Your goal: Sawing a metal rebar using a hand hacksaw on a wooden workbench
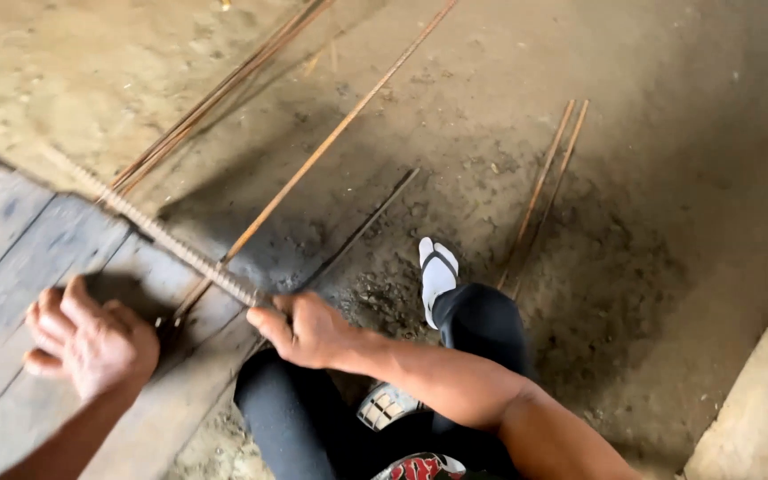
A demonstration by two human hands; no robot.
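Here the right hand (304, 327) grips the ribbed steel bar (157, 233), left hand (91, 342) curled.

grey plank bench (20, 240); dirt floor (651, 178) strewn with rusty rods (331, 138).

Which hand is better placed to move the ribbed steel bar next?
Probably the right hand: it is closed around the near end of the ribbed bar. The left hand rests on the wooden planks, apparently off the bar.

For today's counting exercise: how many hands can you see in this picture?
2. The left hand rests on the wooden board; the right hand grips the ribbed steel bar at the board's edge.
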